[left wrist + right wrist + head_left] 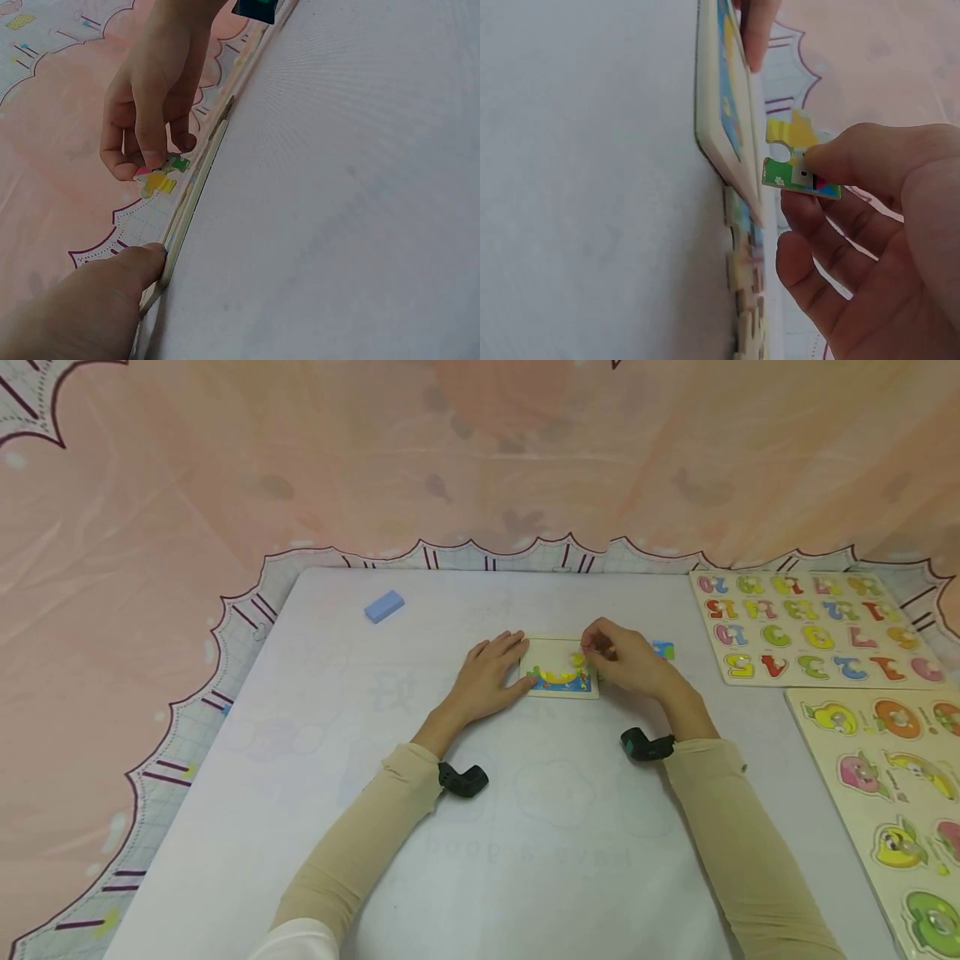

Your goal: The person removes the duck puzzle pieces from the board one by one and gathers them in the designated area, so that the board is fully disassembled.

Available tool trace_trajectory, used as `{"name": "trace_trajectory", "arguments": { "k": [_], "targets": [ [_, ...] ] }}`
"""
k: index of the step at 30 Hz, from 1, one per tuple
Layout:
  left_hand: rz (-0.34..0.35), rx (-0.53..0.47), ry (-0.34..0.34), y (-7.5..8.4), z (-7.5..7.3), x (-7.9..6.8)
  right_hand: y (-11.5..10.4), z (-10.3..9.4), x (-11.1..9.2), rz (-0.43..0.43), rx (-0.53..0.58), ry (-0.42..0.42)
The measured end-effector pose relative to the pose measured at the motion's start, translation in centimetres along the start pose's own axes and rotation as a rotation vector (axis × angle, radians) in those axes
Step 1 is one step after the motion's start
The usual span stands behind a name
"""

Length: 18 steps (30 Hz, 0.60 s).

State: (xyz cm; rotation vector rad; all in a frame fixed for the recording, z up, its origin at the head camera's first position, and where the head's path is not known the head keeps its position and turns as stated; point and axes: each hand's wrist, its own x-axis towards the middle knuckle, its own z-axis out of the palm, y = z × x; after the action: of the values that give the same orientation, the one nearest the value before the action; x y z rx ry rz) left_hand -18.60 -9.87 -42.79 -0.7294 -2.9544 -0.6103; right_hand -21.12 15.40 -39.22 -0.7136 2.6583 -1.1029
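Observation:
A small wooden puzzle board [551, 652] lies on the white table, its near strip filled with blue and yellow picture pieces. My left hand [487, 677] rests at the board's left side, fingers extended and thumb on the near left corner. Over the board's right part, my right hand [630, 660] pinches a jigsaw piece [802, 135] between thumb and fingers. That piece is yellow, green and white with some blue, and is held above the board's surface. More loose pieces [746, 270] lie beside the board in the right wrist view, mostly hidden by the right hand in the head view.
A blue block [384, 607] lies at the back left of the table. On the right are a number puzzle board [716, 672] and, nearer, a fruit puzzle board [832, 785]. A blue-green piece [663, 650] shows behind the right wrist. A pink patterned cloth [480, 460] borders the table.

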Motion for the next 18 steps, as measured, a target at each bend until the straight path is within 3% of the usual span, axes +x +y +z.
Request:
{"name": "trace_trajectory", "arguments": {
  "k": [11, 18],
  "targets": [
    [0.001, 0.004, 0.0, 0.1, -0.1, 0.0, 0.5, -1.9, -0.9, 0.099, 0.024, 0.035],
    [0.0, 0.0, -0.003, 0.1, -0.2, -0.1, 1.3, -2.5, -1.1, 0.102, 0.017, 0.031]
  ]
}}
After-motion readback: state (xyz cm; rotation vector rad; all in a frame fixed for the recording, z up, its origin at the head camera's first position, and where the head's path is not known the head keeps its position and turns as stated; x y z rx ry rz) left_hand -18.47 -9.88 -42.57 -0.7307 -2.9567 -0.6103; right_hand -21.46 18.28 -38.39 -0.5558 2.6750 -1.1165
